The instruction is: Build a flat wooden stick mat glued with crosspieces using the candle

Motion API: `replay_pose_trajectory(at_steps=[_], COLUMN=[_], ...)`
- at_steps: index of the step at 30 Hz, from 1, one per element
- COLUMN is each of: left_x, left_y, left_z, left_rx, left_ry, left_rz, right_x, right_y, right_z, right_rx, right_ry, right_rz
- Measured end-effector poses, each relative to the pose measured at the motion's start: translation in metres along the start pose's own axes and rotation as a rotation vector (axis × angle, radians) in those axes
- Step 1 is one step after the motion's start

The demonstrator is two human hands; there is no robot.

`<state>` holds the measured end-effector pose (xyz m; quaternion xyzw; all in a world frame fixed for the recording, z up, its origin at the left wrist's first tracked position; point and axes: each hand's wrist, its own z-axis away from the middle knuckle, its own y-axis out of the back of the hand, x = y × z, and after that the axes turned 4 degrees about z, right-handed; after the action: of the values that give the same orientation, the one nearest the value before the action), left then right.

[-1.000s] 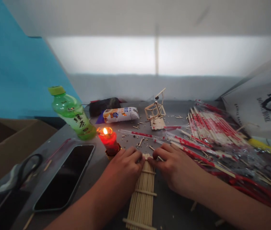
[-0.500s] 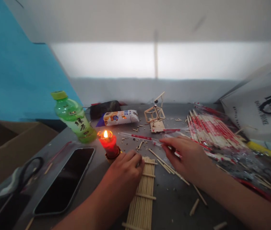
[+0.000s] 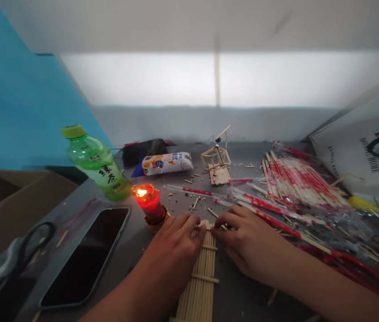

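A narrow panel of thin wooden sticks (image 3: 200,290), laid side by side with short cross sticks over them, lies in front of me. My left hand (image 3: 179,239) is closed with thumb and fingers at the left of its far end. From the other side, my right hand (image 3: 248,237) pinches at the right of that same end, by the top cross stick. The fingertips partly hide this end. Close beyond my left hand burns a red candle (image 3: 151,208) in a gold-coloured holder. Farther back stands a small stick frame (image 3: 215,157) on a little stick base.
A green tea bottle (image 3: 100,167) and a phone (image 3: 87,257) are at the left. Behind the candle lies a snack packet (image 3: 165,163). Red-and-white wrapped chopsticks (image 3: 296,179) and red-handled scissors (image 3: 360,273) spread over the right side. Stick scraps litter the grey table (image 3: 231,295).
My right hand has moved left from the loose sticks and wrappers to the panel's far end. My left hand stays there. The candle flame now leans left, and the view has shifted slightly.
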<state>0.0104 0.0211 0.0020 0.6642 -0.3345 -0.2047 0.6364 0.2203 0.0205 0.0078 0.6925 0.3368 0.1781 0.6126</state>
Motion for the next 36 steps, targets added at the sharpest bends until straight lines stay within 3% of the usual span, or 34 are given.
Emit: replay_pose_trajectory(at_steps=[7, 10, 16, 22, 25, 32, 36], left_x=[-0.001, -0.001, 0.003, 0.003, -0.003, -0.013, -0.011], left_y=[-0.003, -0.003, -0.001, -0.002, -0.003, -0.008, -0.009], left_z=[-0.002, -0.002, -0.001, -0.001, -0.002, 0.000, 0.002], left_rx=[-0.015, 0.006, 0.001, -0.021, -0.015, 0.153, 0.125], left_ry=[-0.010, -0.015, -0.014, -0.014, 0.006, 0.020, 0.025], left_rz=[0.014, -0.024, -0.097, -0.050, 0.008, 0.110, 0.083], right_x=[-0.001, -0.001, 0.002, -0.001, -0.002, 0.002, 0.002], right_y=[-0.007, -0.009, 0.004, -0.004, -0.009, -0.003, -0.005], right_z=[0.000, 0.001, 0.003, 0.001, 0.000, 0.003, 0.003], right_rx=[-0.053, -0.038, 0.069, -0.045, -0.044, -0.027, 0.017], right_ry=[-0.022, -0.022, -0.038, -0.045, -0.030, -0.013, -0.011], right_rz=[0.034, 0.084, -0.032, 0.036, 0.064, 0.104, 0.105])
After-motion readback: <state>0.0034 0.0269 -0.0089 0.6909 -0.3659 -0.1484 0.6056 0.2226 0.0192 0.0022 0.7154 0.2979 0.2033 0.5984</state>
